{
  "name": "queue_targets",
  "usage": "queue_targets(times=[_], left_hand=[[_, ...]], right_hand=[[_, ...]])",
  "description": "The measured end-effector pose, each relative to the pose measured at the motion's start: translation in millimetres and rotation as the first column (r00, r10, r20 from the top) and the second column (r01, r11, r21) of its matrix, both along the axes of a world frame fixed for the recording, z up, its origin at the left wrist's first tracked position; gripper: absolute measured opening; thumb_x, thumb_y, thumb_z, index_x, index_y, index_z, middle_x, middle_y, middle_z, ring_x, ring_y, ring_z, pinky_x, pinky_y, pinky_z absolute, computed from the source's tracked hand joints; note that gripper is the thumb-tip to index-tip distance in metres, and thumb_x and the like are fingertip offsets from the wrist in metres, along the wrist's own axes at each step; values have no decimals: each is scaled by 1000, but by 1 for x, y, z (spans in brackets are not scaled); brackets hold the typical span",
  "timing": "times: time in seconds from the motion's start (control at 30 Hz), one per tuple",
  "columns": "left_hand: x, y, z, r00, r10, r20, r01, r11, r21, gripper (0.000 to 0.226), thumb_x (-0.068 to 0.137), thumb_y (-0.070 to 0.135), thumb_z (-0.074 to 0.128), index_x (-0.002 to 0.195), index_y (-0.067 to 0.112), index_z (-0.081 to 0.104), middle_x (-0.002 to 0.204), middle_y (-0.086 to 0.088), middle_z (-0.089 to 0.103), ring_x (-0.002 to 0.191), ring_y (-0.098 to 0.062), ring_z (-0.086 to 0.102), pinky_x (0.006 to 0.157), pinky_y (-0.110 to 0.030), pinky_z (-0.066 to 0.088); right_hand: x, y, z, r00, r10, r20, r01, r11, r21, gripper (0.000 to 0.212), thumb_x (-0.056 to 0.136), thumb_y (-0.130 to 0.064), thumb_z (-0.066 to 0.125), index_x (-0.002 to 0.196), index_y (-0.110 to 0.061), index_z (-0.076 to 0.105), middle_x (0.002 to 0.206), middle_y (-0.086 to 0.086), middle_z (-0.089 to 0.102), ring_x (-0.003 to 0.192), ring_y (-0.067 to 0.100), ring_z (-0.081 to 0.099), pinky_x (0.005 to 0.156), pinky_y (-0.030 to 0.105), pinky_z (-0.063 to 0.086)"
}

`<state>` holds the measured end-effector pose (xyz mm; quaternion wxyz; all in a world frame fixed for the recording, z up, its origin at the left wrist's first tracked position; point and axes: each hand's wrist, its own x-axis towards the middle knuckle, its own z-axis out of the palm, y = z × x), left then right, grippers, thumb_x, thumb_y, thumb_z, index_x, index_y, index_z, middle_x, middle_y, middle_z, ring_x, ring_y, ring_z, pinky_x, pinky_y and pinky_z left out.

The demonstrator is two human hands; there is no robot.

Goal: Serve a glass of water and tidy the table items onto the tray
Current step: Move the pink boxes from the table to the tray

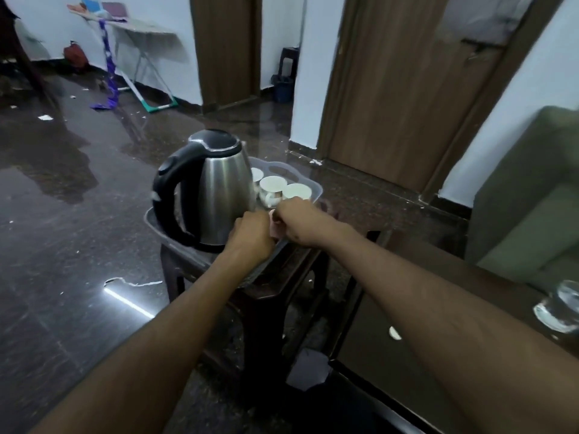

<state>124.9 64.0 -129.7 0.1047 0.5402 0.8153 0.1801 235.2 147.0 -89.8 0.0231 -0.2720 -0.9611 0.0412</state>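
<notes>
We tidy: both hands, left [250, 231] and right [296, 219], pinch a pink item [275, 228] at the tray [175, 242] near edge; next, release it beside the kettle [216, 189].

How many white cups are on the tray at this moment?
3. One cup shows partly behind the kettle, a second cup sits beside it, and a third cup is just beyond the right hand. The kettle and hands may hide more.

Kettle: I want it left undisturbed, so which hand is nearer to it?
Left. The left hand sits right against the lower body of the kettle on the tray; the right hand is farther right, nearer the cups.
</notes>
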Motion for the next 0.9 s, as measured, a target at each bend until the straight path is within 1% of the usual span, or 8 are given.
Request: queue_targets(times=[0.1, 0.17, 0.33, 0.5, 0.63, 0.73, 0.8, 0.9], left_hand=[[10, -13, 16, 986, -18, -167, 16, 1000, -15, 41, 99, 39, 65, 117, 2, 62, 121, -27, 66, 112, -51, 64, 88, -47, 50], [20, -24, 25, 966, -19, -257, 25, 1000, 20, 32, 97, 32, 66, 111, 3, 60, 119, -27, 65, 109, -51, 64, 83, -49, 50], [95, -29, 54, 941, -58, -333, 116, 981, 156, 19, 93, 17, 67, 103, 7, 55, 109, -23, 65, 98, -49, 66, 66, -42, 38], [264, -13, 43, 900, -356, -252, 391, 914, 107, 22, 98, 35, 63, 111, 21, 53, 117, -5, 64, 110, -32, 67, 79, -41, 52], [423, -13, -3, 777, -604, -179, 618, 785, 36, 41, 100, 45, 59, 133, 23, 49, 129, -3, 62, 120, -28, 65, 94, -40, 52], [515, -19, -33, 691, -721, -55, 720, 693, -39, 62, 96, 54, 62, 145, 21, 43, 139, -5, 57, 128, -29, 58, 104, -41, 46], [565, -22, -50, 657, -753, 34, 754, 654, -65, 71, 89, 59, 68, 142, 20, 43, 140, -6, 53, 132, -29, 52, 108, -43, 42], [610, -23, -72, 673, -734, 89, 740, 670, -68, 88, 79, 69, 72, 143, 19, 41, 140, -5, 50, 133, -29, 49, 109, -44, 39]], right_hand=[[31, -2, 8, 983, -25, -183, 39, 997, 73, 27, 87, -2, 52, 109, -5, 67, 111, 16, 68, 106, 36, 65, 83, 43, 55], [71, 3, 9, 949, -65, -307, 102, 989, 108, 29, 88, -2, 49, 109, -8, 67, 109, 12, 66, 103, 34, 63, 83, 44, 56], [254, 14, -5, 872, -336, -357, 384, 921, 72, 35, 91, -2, 54, 121, -11, 68, 118, 9, 68, 113, 30, 63, 102, 36, 46], [490, -27, -25, 732, -630, -259, 652, 758, 3, 38, 90, 4, 57, 123, -9, 70, 124, 12, 70, 117, 32, 64, 103, 37, 47], [643, -69, -38, 600, -792, -113, 799, 601, 33, 44, 90, -2, 61, 130, -21, 67, 127, 2, 67, 118, 22, 63, 101, 33, 49], [712, -89, -55, 504, -864, -21, 864, 504, -7, 56, 84, 0, 66, 136, -21, 62, 133, 0, 64, 123, 23, 60, 104, 33, 48], [742, -99, -74, 493, -870, 17, 869, 492, -60, 65, 80, 1, 63, 140, -24, 58, 138, -1, 62, 128, 23, 58, 108, 32, 46], [764, -105, -108, 564, -826, 13, 814, 553, -176, 83, 70, 0, 62, 148, -24, 49, 148, 2, 56, 139, 22, 50, 115, 20, 32]])
